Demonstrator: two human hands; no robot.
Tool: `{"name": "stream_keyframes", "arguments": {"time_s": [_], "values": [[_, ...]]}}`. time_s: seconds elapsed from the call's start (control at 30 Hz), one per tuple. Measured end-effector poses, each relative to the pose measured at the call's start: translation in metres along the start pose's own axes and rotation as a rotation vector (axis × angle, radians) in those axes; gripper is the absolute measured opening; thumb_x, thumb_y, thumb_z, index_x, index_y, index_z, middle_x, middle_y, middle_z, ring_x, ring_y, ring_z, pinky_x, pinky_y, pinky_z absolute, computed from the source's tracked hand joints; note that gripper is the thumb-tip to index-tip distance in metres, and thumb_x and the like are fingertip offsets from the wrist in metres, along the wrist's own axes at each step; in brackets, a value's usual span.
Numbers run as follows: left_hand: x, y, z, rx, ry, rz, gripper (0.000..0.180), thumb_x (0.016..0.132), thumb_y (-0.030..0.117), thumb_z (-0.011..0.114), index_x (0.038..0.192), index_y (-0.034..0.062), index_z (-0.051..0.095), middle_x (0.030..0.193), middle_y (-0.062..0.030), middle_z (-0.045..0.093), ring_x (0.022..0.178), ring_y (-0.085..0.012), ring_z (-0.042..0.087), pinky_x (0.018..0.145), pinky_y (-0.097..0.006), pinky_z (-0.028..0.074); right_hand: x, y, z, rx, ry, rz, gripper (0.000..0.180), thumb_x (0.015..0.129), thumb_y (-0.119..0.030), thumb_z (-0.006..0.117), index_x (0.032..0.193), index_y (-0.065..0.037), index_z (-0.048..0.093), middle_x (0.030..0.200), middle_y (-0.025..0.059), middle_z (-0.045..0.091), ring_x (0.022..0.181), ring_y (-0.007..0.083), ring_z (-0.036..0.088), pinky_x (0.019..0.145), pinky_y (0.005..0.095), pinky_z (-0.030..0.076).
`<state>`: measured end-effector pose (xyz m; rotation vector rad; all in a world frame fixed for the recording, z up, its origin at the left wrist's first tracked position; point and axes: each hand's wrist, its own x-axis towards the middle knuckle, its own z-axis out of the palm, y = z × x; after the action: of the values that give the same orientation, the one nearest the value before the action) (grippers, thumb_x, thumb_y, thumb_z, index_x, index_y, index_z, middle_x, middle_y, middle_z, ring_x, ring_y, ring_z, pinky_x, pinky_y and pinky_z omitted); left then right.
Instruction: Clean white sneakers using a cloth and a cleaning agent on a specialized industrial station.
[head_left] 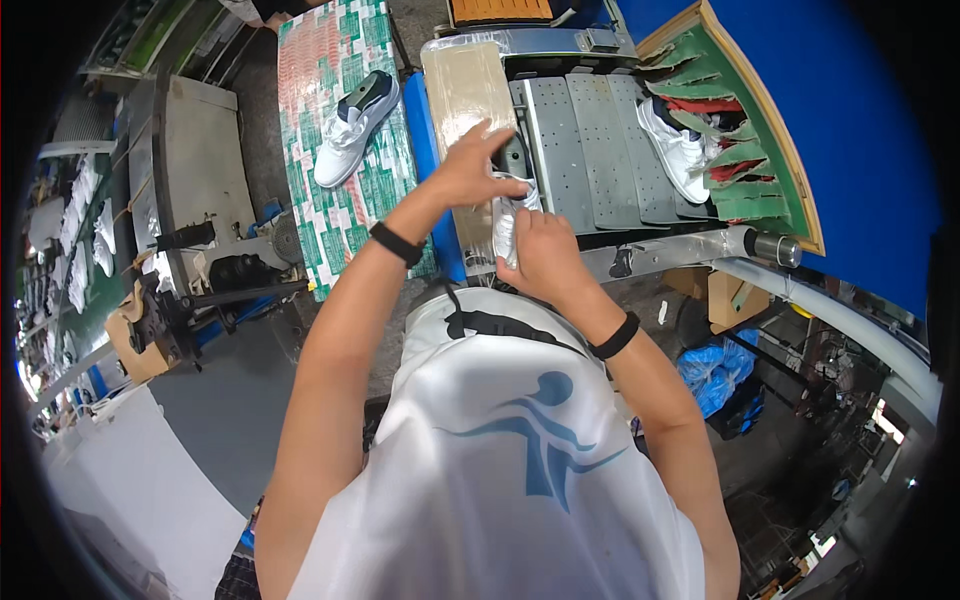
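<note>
A white sneaker (503, 238) with a dark shoe last (515, 158) in its opening is between my hands, at the near edge of the machine. My right hand (546, 255) is closed on the sneaker's right side, over the laces. My left hand (468, 172) has its fingers spread over the last and the tan board; its thumb reaches to the sneaker's collar, and whether it presses there I cannot tell. Another white sneaker (347, 140) on a last lies to the left on a patterned wrapped board (300, 75).
To the right, a grey slatted conveyor (600, 150) carries a white sneaker (682, 160) up to a wood-framed opening with torn green flaps (770, 120). A tan taped board (465, 85) lies left of the slats. A metal rail (690, 252) runs along the near side.
</note>
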<state>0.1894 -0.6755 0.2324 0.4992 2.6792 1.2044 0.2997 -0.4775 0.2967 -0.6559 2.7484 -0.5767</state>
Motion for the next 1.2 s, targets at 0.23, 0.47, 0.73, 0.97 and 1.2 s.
{"name": "stream_keyframes", "arguments": {"time_s": [0.23,0.47,0.73,0.97,1.2], "values": [[0.007,-0.015,0.015,-0.067,-0.088,-0.045,0.096,0.074,0.047,0.098,0.159,0.0226,0.061,0.166,-0.0212,0.053,0.155,-0.0402,0.047,0.125,-0.064,0.031,0.013,-0.022,-0.007,0.288,-0.189,0.223,0.059,0.085,-0.040,0.079,0.115,0.009,0.065,0.105,0.0339,0.074,0.102,0.0501,0.074,0.093,0.0552,0.058],[0.004,-0.018,0.011,-0.117,-0.119,-0.032,0.101,0.074,0.049,0.098,0.161,0.0180,0.057,0.167,-0.0221,0.050,0.155,-0.0417,0.047,0.126,-0.056,0.036,-0.023,-0.010,-0.020,0.438,-0.051,0.076,0.058,0.082,-0.037,0.083,0.114,0.008,0.067,0.100,0.0316,0.074,0.098,0.0501,0.073,0.092,0.0535,0.058],[0.001,0.002,0.015,-0.210,0.003,-0.044,0.090,0.076,0.038,0.100,0.152,0.0088,0.060,0.154,-0.0210,0.059,0.143,-0.0383,0.058,0.121,-0.045,0.046,-0.025,0.041,-0.026,0.143,0.050,0.071,0.052,0.080,-0.034,0.082,0.104,0.007,0.063,0.095,0.0274,0.073,0.092,0.0479,0.073,0.084,0.0555,0.058],[-0.002,-0.003,0.014,-0.214,0.030,0.020,0.085,0.081,0.032,0.099,0.153,0.0075,0.060,0.154,-0.0215,0.059,0.146,-0.0368,0.055,0.125,-0.043,0.042,-0.111,0.061,-0.033,0.104,-0.068,0.285,0.058,0.083,-0.039,0.082,0.111,0.008,0.062,0.100,0.0304,0.073,0.094,0.0502,0.072,0.087,0.0568,0.057],[-0.002,-0.006,0.025,-0.226,0.009,-0.042,0.088,0.081,0.040,0.097,0.155,0.0095,0.059,0.161,-0.0297,0.052,0.153,-0.0437,0.048,0.126,-0.046,0.040,-0.015,0.037,-0.005,0.342,0.092,0.199,0.056,0.081,-0.035,0.082,0.110,0.008,0.062,0.101,0.0316,0.072,0.097,0.0498,0.071,0.088,0.0574,0.055]]}}
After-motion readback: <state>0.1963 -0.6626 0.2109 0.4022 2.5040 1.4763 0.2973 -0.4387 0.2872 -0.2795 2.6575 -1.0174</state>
